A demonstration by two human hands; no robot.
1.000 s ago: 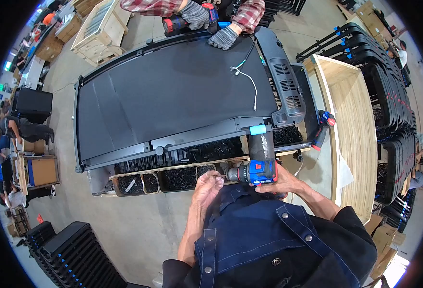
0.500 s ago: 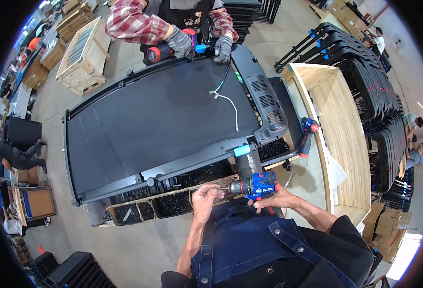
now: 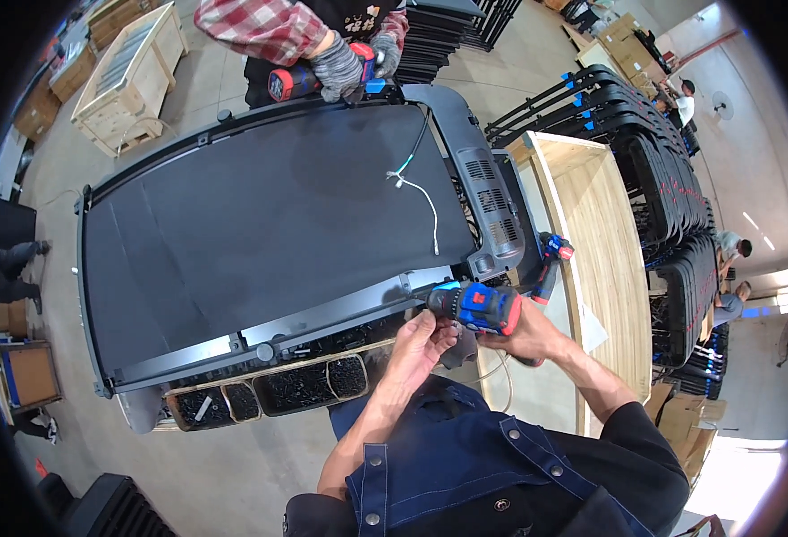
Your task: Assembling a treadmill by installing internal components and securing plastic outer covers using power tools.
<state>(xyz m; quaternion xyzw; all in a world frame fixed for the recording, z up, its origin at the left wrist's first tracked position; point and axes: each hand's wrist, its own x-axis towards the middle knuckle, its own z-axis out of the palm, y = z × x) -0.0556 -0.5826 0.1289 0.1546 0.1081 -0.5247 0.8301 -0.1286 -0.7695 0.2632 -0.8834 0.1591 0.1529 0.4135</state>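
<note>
My right hand (image 3: 535, 333) grips a blue, red and black cordless drill (image 3: 482, 307), its chuck pointing left at the near side rail (image 3: 322, 315) of a treadmill deck. Close below the chuck is my left hand (image 3: 416, 347), thumb and fingers curled together by the rail; whatever they pinch is too small to make out. The deck carries a wide black running belt (image 3: 269, 215). At its right end sits a dark plastic motor cover (image 3: 492, 192) with vent slots. A white-ended cable (image 3: 430, 210) lies loose on the belt.
Across the deck, a co-worker's gloved hand (image 3: 338, 70) holds a red and black drill (image 3: 294, 82). Trays of black screws (image 3: 291, 383) stand under the near rail. Another drill (image 3: 550, 266) rests beside a wooden crate (image 3: 604, 259) at right. Stacked black frames (image 3: 667, 179) rise behind it.
My drill and both hands have moved up and away from my body to the near rail. The view has shifted. The co-worker's other gloved hand has moved in beside that person's drill.
</note>
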